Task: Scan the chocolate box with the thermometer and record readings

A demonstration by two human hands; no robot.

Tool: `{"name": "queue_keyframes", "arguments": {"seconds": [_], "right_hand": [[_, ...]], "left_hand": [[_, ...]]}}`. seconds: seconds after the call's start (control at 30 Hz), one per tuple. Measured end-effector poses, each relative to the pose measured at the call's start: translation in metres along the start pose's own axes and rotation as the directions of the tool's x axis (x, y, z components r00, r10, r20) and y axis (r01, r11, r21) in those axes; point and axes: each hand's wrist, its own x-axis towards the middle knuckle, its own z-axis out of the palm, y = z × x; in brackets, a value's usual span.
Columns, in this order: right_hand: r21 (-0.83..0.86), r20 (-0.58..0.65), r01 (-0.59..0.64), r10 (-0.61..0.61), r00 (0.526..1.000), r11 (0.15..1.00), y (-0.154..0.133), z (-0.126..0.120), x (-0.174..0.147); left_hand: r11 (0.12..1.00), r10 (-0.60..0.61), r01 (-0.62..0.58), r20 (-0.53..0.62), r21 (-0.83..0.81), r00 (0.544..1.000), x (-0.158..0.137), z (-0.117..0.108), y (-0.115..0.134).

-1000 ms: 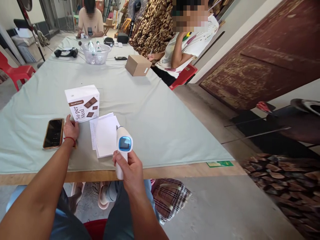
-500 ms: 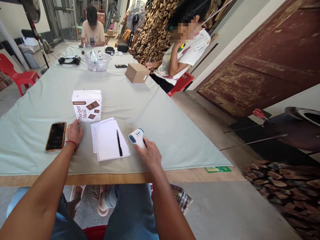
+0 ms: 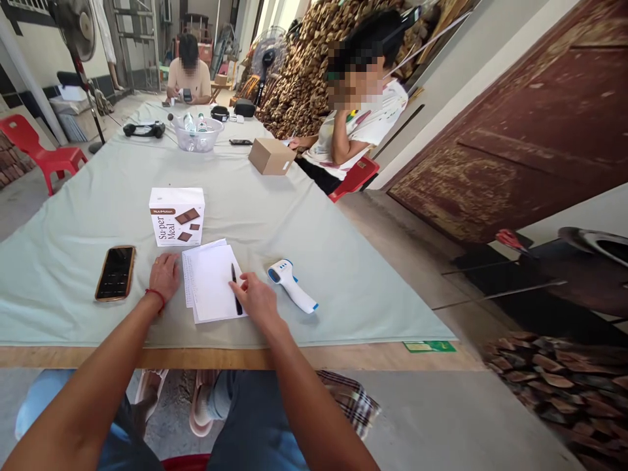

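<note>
Count on the tabletop (image 3: 353, 294): one pen (image 3: 238, 301); one handheld thermometer (image 3: 297, 291); at least two paper sheets (image 3: 213, 288), overlap preventing an exact figure; one phone (image 3: 116, 273) and one dark phone-like item (image 3: 240, 142). Boxes: two, comprising one white carton (image 3: 177, 219) and one brown box (image 3: 271, 157). Basins: one clear basin (image 3: 216, 136), bottles (image 3: 201, 123) numbering at least two. Black cases (image 3: 244, 108): two. Green cards: one green card (image 3: 429, 347). Elsewhere: two fans, one left fan (image 3: 76, 29) and one rear fan (image 3: 269, 55); two co-workers, one rear co-worker (image 3: 190, 75) and one right-hand co-worker (image 3: 333, 140); two slippers (image 3: 199, 418). Red chairs: two identifiable, one unoccupied chair (image 3: 36, 147) and one occupied chair (image 3: 357, 175).
</note>
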Motion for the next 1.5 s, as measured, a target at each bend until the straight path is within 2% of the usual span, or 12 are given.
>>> {"name": "queue_keyframes", "arguments": {"seconds": [0.13,0.2,0.27,0.4,0.57,0.77,0.87,0.97,1.1,1.23,1.4,1.5], "right_hand": [[-0.097,0.051,0.016,-0.011,0.999,0.995,-0.017,0.013,0.003],[-0.029,0.027,0.036,-0.035,0.999,0.999,-0.012,0.016,0.005],[0.145,-0.044,0.062,-0.056,0.997,0.988,-0.004,0.018,0.005],[0.563,-0.251,0.178,-0.038,0.967,0.807,0.007,0.021,0.001],[0.751,-0.309,0.253,-0.014,0.951,0.609,0.0,0.026,-0.01],[0.649,-0.371,0.284,-0.032,0.928,0.706,-0.008,0.027,-0.029],[0.631,-0.331,0.324,-0.133,0.934,0.704,-0.014,0.024,-0.034],[0.67,-0.24,0.296,-0.178,0.954,0.681,-0.024,0.024,-0.035],[0.757,-0.078,0.151,-0.142,0.987,0.636,-0.033,0.026,-0.038],[0.831,0.11,0.013,-0.187,0.976,0.556,-0.038,0.029,-0.04],[0.794,0.099,-0.053,-0.043,0.994,0.606,-0.04,0.037,-0.04],[0.774,0.075,-0.026,-0.05,0.996,0.633,-0.039,0.04,-0.04]], "left_hand": [[0.992,-0.017,0.014,-0.022,-0.127,1.0,-0.014,-0.002,0.002],[0.986,-0.022,0.02,-0.01,-0.168,1.0,-0.017,-0.004,0.001],[0.985,-0.028,0.029,0.011,-0.171,1.0,-0.017,-0.005,0.001],[0.986,0.009,-0.001,0.048,-0.168,0.999,-0.016,-0.006,0.005],[0.983,0.124,-0.096,0.18,-0.157,0.976,-0.02,-0.009,0.014],[0.969,0.243,-0.242,0.416,-0.057,0.876,-0.021,-0.012,0.026],[0.954,0.281,-0.297,0.454,-0.037,0.846,-0.022,-0.011,0.029],[0.955,0.27,-0.297,0.461,-0.013,0.846,-0.023,-0.011,0.031],[0.957,0.25,-0.29,0.486,0.007,0.837,-0.023,-0.012,0.033],[0.956,0.26,-0.293,0.48,-0.006,0.838,-0.022,-0.012,0.034],[0.953,0.259,-0.304,0.501,0.009,0.826,-0.021,-0.012,0.036],[0.947,0.254,-0.318,0.522,0.036,0.814,-0.021,-0.014,0.038]]}}
